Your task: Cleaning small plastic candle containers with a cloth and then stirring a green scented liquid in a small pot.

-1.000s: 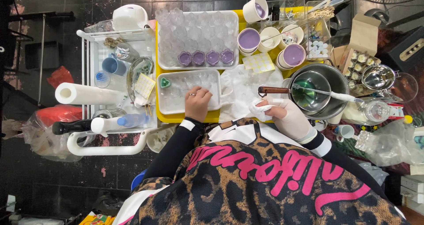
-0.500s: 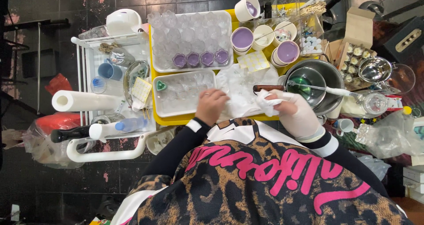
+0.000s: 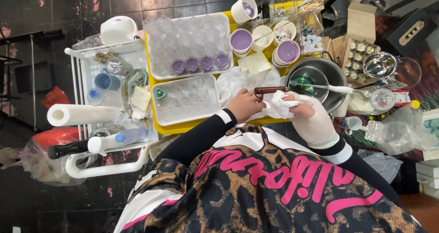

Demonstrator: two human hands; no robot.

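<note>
Dark tiled floor all around, worn and flecked pink.
A white trolley (image 3: 75, 100) stands left; a yellow table (image 3: 201, 124) sits centre.

white trays (image 3: 185, 100) crowd left, steel bowl (image 3: 320, 75) blocks right

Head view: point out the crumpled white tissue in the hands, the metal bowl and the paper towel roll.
white tissue (image 3: 280, 105), head view, on its crumpled middle between the hands.
metal bowl (image 3: 325, 68), head view, on its upper inner wall.
paper towel roll (image 3: 84, 115), head view, on the middle of its side.
</note>
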